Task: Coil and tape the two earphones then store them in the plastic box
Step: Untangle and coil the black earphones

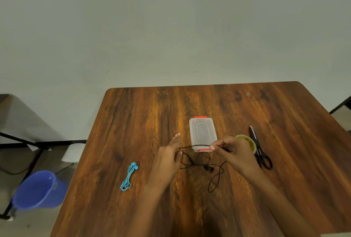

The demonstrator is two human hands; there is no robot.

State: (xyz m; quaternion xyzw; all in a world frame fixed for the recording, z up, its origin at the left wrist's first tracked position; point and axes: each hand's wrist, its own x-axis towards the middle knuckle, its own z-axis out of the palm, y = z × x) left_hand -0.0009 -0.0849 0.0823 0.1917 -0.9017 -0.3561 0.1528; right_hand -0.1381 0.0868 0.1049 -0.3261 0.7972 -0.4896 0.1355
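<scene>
Held taut just before the closed plastic box (202, 133) between left hand (169, 156) and pinching right hand (233, 150): black earphone (201, 164), mostly uncoiled; left of box, blue earphone (129, 176) bundled, taping unclear, nothing stored.

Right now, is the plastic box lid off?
No, the plastic box sits closed on the table, its clear lid on and the red clips at both ends in place.
</scene>
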